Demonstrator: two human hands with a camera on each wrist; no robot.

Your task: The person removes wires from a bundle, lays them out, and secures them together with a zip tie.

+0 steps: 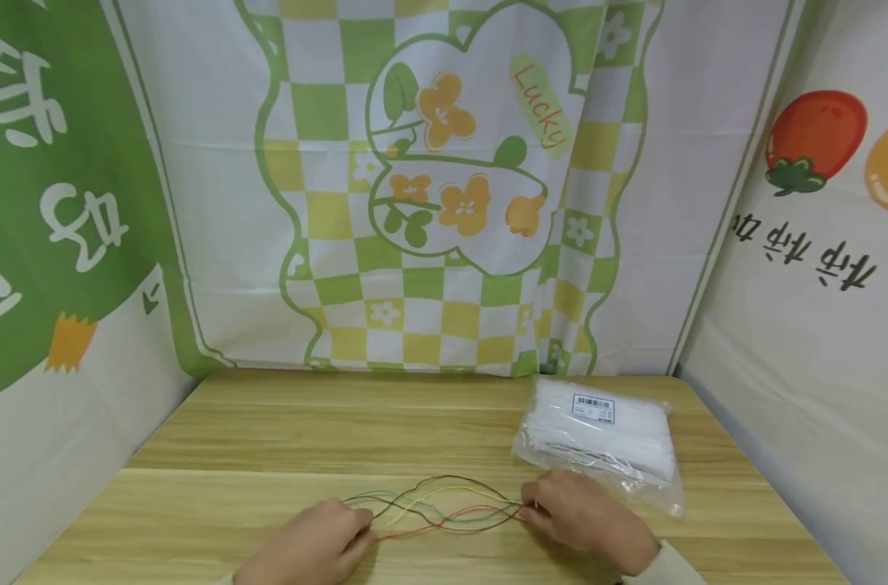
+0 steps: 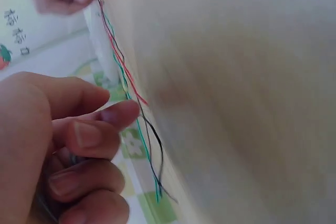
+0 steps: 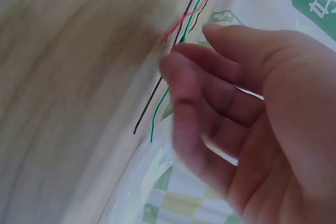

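Observation:
Several thin coloured wires point(image 1: 439, 524), among them red, yellow, green and dark strands, lie loosely crossed on the table, bowing apart between the hands. My left hand point(image 1: 308, 540) grips them near the left end with thumb and index finger, its other fingers curled in the left wrist view. At the right, my right hand point(image 1: 582, 512) pinches the gathered strands. The right wrist view has a dark wire end point(image 3: 142, 120) and a green wire end point(image 3: 153, 124) sticking out past its fingertips. How firmly either hand presses the wires is hard to tell.
A clear plastic bag point(image 1: 597, 426) of white strips with a printed label lies behind my right hand at the back right. The wood-grain table point(image 1: 327, 422) meets a patterned cloth point(image 1: 327, 309) at its back, with printed cloth walls on both sides.

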